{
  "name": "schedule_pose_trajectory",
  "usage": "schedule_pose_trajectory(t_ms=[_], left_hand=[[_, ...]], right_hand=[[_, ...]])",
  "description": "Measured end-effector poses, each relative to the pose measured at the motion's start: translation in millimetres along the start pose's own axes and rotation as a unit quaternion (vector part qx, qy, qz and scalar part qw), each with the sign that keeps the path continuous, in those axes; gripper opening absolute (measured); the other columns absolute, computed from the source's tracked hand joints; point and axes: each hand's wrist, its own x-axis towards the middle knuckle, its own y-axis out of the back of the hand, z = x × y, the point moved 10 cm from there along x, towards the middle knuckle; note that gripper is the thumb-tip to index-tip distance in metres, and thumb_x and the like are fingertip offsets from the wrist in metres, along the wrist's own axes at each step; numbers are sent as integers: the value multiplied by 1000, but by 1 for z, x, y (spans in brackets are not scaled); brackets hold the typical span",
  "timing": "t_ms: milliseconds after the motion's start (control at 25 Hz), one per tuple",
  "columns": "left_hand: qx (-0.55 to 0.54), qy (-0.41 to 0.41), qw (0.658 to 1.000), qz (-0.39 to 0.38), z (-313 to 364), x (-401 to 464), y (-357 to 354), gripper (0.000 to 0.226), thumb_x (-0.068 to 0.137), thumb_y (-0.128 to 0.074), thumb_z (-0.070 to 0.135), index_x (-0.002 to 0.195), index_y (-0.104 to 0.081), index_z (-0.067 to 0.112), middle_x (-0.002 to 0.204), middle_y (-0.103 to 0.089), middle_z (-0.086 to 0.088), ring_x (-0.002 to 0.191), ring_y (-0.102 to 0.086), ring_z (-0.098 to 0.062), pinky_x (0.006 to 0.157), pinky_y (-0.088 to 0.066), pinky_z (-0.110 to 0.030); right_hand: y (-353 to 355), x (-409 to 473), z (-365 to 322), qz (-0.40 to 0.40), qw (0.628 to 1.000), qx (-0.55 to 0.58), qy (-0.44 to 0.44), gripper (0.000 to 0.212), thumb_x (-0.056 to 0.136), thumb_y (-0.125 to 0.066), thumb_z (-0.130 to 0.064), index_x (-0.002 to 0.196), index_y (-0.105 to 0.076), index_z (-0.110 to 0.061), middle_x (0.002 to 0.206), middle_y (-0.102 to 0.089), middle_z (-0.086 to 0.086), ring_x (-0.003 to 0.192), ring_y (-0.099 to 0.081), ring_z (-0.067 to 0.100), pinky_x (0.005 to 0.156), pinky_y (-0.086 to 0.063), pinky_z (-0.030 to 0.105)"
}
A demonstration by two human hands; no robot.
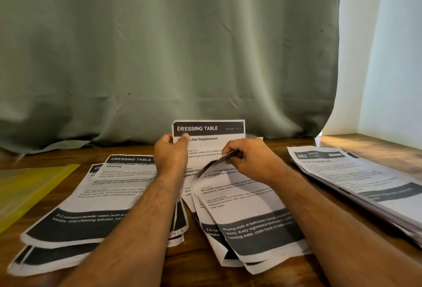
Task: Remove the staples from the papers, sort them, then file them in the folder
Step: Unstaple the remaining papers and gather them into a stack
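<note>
Left hand (170, 152) pinching top corner of upright "DRESSING TABLE" sheet (209, 135); right hand (250, 160) gripping curled-over sheet (246, 197). Sorted pile (96, 195) left, stack (356, 177) right, yellow folder (25, 188) on wooden worktop (198, 261).

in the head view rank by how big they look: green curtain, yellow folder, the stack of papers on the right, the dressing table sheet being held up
1. green curtain, by far
2. stack of papers on the right
3. yellow folder, cut off by the frame edge, so unsure against the stack
4. held Dressing Table sheet, partly hidden by both hands
</note>
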Motion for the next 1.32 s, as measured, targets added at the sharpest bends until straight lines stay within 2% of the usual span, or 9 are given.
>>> schedule_pose_trajectory(t_ms=[120,200,400,680,840,1000,1080,1200,1320], left_hand=[[108,73,988,-86,-20,-11,-14,10,94,-66,12,103,-65,16,89,-71,2,70,-67,-13,50,-46,-25],[142,64,985,-71,-21,-9,-12,10,95,-64,12,103,-67,17,96,-71,2,75,-64,-13,55,-45,-26],[29,-97,995,20,30,-10,6,3,97,-64,23,99,-66,25,88,-72,8,74,-70,-8,51,-52,-19],[-32,-295,951,93,89,-44,25,10,97,-62,31,101,-62,22,85,-66,16,70,-69,2,53,-54,-14],[12,-316,948,45,88,-43,9,13,97,-61,33,101,-65,21,88,-68,13,78,-70,-4,55,-55,-14],[45,-342,938,-18,83,-41,-8,16,98,-61,29,103,-72,18,88,-71,11,79,-70,-3,54,-51,-12],[64,-360,930,-42,83,-45,-14,13,98,-62,22,105,-72,26,94,-71,14,89,-66,8,63,-54,-11],[60,-367,927,-43,81,-46,-13,17,98,-62,20,108,-72,28,97,-71,16,92,-65,11,64,-53,-9],[54,-351,935,-3,85,-41,-1,23,99,-59,13,116,-70,25,105,-67,17,92,-65,9,64,-51,-5]], right_hand=[[2,2,-1,13,1000,-15,3,13,94,-63,-14,101,-69,-24,95,-68,-9,85,-62,8,78,-49,20],[1,2,1,4,1000,-24,-5,10,100,-54,-19,105,-63,-21,97,-62,-9,85,-57,8,70,-41,14],[-11,3,25,-37,996,-37,-75,14,103,-47,-27,112,-57,-22,113,-64,-3,98,-61,14,85,-53,28],[-19,11,36,-41,990,-73,-114,23,102,-49,-28,122,-56,-21,123,-62,3,107,-60,17,97,-52,38],[22,11,6,129,990,-7,-55,54,97,-58,-26,146,-35,-26,149,-33,0,109,-53,7,94,-53,24],[77,-15,-40,372,926,20,59,70,93,-61,-5,153,-25,-14,159,-19,9,107,-36,-23,69,-42,-4],[82,-18,-49,389,916,25,91,60,91,-59,3,146,-39,-13,154,-31,10,110,-36,-29,72,-47,1],[82,-14,-48,381,918,32,105,23,92,-58,-4,112,-67,-12,113,-65,4,97,-58,-2,84,-52,15],[90,-11,-57,389,910,61,128,18,89,-59,-4,102,-70,-8,103,-68,3,97,-58,2,85,-49,11]])
